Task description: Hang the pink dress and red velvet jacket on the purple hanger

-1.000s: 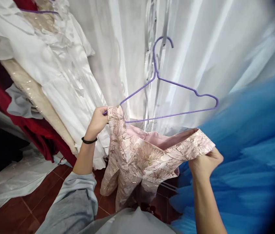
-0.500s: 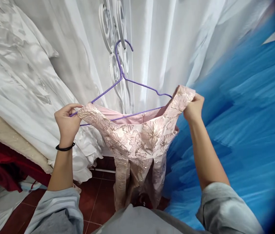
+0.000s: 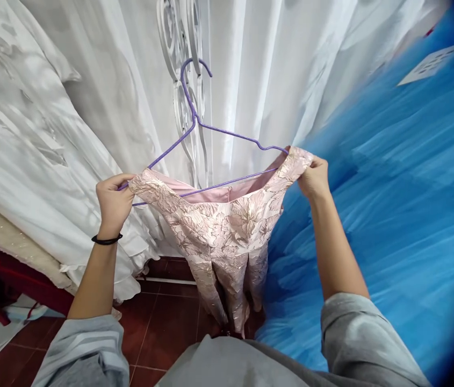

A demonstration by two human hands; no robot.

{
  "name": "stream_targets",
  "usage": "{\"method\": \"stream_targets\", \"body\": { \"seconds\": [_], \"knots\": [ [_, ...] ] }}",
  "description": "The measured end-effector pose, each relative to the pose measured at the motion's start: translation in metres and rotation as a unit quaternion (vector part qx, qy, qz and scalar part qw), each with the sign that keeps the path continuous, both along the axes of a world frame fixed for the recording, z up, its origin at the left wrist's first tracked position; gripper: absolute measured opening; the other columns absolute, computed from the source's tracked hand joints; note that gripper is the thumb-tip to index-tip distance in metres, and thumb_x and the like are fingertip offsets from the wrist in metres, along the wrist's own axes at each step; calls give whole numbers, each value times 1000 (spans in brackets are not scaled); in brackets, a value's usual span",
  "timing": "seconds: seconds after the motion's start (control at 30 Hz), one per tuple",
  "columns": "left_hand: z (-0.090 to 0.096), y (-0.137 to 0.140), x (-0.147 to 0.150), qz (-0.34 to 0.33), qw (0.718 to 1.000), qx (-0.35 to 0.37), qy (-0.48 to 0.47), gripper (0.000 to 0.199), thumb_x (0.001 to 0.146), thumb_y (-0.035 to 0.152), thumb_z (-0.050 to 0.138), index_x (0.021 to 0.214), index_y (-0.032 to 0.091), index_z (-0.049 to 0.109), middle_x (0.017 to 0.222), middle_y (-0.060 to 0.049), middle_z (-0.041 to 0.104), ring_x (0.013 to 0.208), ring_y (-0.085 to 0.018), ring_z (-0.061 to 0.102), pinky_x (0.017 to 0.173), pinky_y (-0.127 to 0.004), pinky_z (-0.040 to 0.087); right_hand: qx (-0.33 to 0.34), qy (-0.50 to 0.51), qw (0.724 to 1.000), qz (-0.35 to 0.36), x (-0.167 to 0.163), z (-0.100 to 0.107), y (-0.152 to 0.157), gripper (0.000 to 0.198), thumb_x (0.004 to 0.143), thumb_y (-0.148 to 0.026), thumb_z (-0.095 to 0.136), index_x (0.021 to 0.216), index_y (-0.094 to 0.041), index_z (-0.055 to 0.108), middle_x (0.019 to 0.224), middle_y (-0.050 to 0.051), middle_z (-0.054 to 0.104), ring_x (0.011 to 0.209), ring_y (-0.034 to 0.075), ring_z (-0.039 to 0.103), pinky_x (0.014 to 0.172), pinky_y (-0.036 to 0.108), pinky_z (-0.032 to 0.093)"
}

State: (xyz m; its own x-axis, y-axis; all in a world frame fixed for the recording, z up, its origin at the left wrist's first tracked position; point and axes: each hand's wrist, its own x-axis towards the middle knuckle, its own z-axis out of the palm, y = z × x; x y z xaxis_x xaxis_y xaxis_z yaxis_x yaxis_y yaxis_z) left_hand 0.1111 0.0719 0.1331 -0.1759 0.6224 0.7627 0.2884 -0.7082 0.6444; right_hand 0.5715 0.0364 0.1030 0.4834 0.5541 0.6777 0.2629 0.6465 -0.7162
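A pink dress (image 3: pixel 227 226) with a raised gold floral pattern hangs in front of me, its skirt falling toward the floor. My left hand (image 3: pixel 116 201) pinches the dress's left shoulder strap together with the end of a purple hanger (image 3: pixel 227 130). On the other side, my right hand (image 3: pixel 314 177) grips the right strap, its fingertips partly hidden behind the fabric. The hanger runs through the neckline, one arm reaching under the right strap. Its hook points up in front of a white scrollwork stand (image 3: pixel 178 102); I cannot tell whether they touch.
White gowns (image 3: pixel 21 123) crowd the left side, above beige and dark red fabric. A large blue tulle gown (image 3: pixel 388 204) fills the right, with a white tag (image 3: pixel 430 63) on top. White curtains (image 3: pixel 246 70) hang behind. Red-brown tiles (image 3: pixel 170 322) cover the floor.
The right strap has moved inward and slightly down, and the hanger's right arm now reaches its top edge. The view has shifted a little; both hands keep their hold.
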Motion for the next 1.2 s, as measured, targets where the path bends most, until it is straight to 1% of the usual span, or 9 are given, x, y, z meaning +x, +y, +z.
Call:
{"method": "stream_targets", "body": {
  "seconds": [0.27, 0.5, 0.57, 0.67, 0.77, 0.9, 1.03, 1.13, 1.2],
  "knots": [
    [11, 15, -15, 24, 1000, 13, 8, 17, 58, 25, 79, 68, 11, 75, 55, 2, 63, 53, -7, 45, 51, -19, 33, -101, -204, 966, 123, -43, 78, -4, 34, 56, -42, 85, 57, -15, 63, 55, -3, 58, 57, 10, 53, 54, 23, 44],
    [23, 40, -36, -53, 988, -75, 127, 13, 61, 3, 69, 70, 11, 74, 61, 2, 66, 60, -10, 52, 57, -20, 38, -255, -430, 866, 0, -72, 89, -18, 31, 65, -13, 73, 42, -16, 53, 37, -4, 44, 40, 8, 43, 45, 23, 34],
    [29, 37, -43, -93, 976, -104, 169, 24, 60, -1, 69, 80, 11, 76, 73, 0, 70, 71, -13, 58, 67, -21, 43, -226, -442, 868, 3, -70, 85, -25, 22, 61, -12, 75, 48, -16, 57, 41, -4, 50, 44, 8, 46, 47, 23, 37],
    [42, 30, -51, -158, 959, -140, 189, 37, 57, 0, 74, 93, 11, 76, 93, -4, 74, 95, -19, 62, 86, -25, 45, -207, -400, 885, 114, -66, 85, -36, 22, 56, -15, 80, 77, -17, 72, 69, -1, 69, 63, 12, 61, 58, 24, 49],
    [49, 29, -47, -160, 958, -135, 194, 17, 73, 19, 70, 87, 9, 75, 85, -4, 73, 88, -18, 60, 81, -24, 45, -205, -305, 910, 192, -70, 86, -39, 37, 64, -28, 83, 97, -15, 73, 84, 4, 72, 79, 16, 65, 69, 29, 55],
    [43, 32, -25, -77, 972, -61, 211, 26, 80, 33, 67, 73, 9, 72, 64, -2, 65, 64, -12, 53, 61, -21, 38, -172, -232, 951, 114, -82, 74, -32, 39, 77, -48, 75, 84, -10, 73, 64, 2, 63, 58, 10, 54, 52, 23, 47],
    [32, 32, -2, 12, 984, 48, 171, 30, 86, 40, 62, 76, 13, 71, 65, -1, 62, 61, -11, 49, 59, -24, 35, -135, -264, 954, 37, -90, 60, -27, 44, 83, -55, 66, 82, -12, 73, 60, 0, 57, 57, 10, 53, 53, 22, 44],
    [24, 29, 6, 81, 961, 101, 245, 32, 94, 40, 51, 85, 16, 71, 76, -2, 65, 75, -16, 56, 88, -32, 40, -89, -347, 930, -87, -101, 56, -36, 39, 91, -50, 56, 100, -15, 73, 78, 4, 67, 78, 18, 63, 74, 31, 52],
    [7, 26, 3, 137, 948, 144, 251, 31, 94, 39, 50, 103, 18, 70, 100, -6, 69, 99, -22, 59, 108, -41, 29, -45, -392, 903, -169, -114, 52, -57, 41, 93, -44, 52, 122, -20, 66, 108, 9, 70, 105, 26, 63, 94, 43, 50]
  ]
}}
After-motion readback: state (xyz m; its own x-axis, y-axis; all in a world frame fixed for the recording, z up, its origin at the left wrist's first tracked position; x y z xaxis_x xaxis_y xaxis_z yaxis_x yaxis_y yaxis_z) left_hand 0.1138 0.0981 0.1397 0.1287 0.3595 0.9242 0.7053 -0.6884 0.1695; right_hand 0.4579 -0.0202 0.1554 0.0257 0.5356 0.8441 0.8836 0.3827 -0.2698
